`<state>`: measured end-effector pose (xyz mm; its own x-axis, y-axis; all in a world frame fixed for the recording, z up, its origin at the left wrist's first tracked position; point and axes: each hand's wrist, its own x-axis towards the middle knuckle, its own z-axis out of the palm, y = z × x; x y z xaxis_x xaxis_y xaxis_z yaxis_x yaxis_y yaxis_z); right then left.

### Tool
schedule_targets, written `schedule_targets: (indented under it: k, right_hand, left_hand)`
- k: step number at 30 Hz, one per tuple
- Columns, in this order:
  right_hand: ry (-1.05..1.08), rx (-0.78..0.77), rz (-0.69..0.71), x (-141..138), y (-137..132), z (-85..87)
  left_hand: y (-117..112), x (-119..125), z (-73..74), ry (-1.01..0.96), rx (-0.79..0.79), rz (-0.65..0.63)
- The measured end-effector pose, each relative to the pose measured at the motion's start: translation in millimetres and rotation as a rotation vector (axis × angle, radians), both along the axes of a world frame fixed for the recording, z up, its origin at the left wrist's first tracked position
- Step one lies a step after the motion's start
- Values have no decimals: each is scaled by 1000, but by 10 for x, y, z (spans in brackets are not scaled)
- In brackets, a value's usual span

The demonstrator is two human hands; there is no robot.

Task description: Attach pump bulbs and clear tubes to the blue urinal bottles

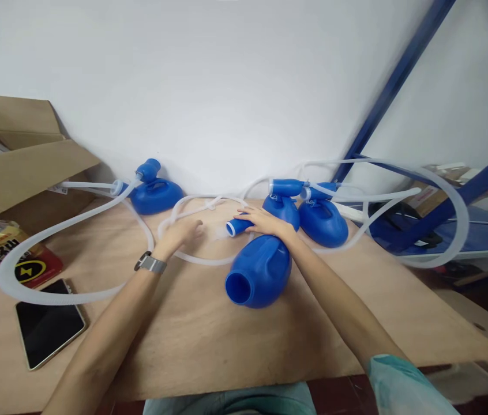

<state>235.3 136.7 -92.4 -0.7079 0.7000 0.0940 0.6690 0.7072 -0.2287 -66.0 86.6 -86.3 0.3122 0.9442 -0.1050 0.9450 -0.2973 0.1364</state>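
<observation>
My right hand (261, 222) grips a short blue connector piece (236, 226) with a white end, just beyond a blue plastic bottle (260, 270) lying on its side with its open mouth toward me. My left hand (181, 233), watch on the wrist, reaches onto a coil of translucent white tubing (192, 210); its fingers are blurred and look curled on the tube. Two more blue bottles (322, 222) with fitted caps and tubes stand behind my right hand. Another blue bottle (154, 193) with a tube sits at the back left.
A wooden table (209, 340) holds everything. A phone (48, 329) lies face up at the front left beside a red-and-yellow packet (14, 259). An open cardboard box (23, 161) stands at the left. Long tube loops (451, 196) hang over a blue metal frame at the right.
</observation>
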Motion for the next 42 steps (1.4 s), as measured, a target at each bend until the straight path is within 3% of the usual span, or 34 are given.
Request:
schedule_targets:
  k: [3,5,7,9,11,13,16,19,25,29,37,42]
  right_hand:
    - [144,-119,8,99,-131,104]
    - [309,-243,72,216,-338,186]
    - [327,-374,214,333,-598,238]
    - [241,-359,226,416,-851,240]
    - [206,-237,120,454,-1049,191]
    - [224,-93,2,461,-1171,107]
    - [258,59,-116,462,-1235,-32]
    - [290,121,-179,478,-1246,-130]
    - [284,78,-335,466,-1320,-158]
    - [318,52,-374,424,-1375,-121]
    - [346,18,-418,392,-1390,-54]
    - [334,-8,-397,411,-1336,-44]
  left_hand:
    - [-219,-36,394,-63,-13,-81]
    - [-517,-44,678,-181,-51,-202]
    - [-884,-19,923,-352,-28,-353]
    - [-1209,44,1083,-434,-13,-534]
    - [-1395,138,1129,-444,24,-625]
    - [-1406,241,1066,-428,91,-612]
    - [-1192,369,877,-335,175,-558]
    - [-947,417,755,-236,110,-557]
    - [-825,371,770,-287,63,-549]
    - [-865,406,683,-314,81,-464]
    - [-1088,605,250,-403,247,-287]
    - [-1039,919,-83,-708,341,-220]
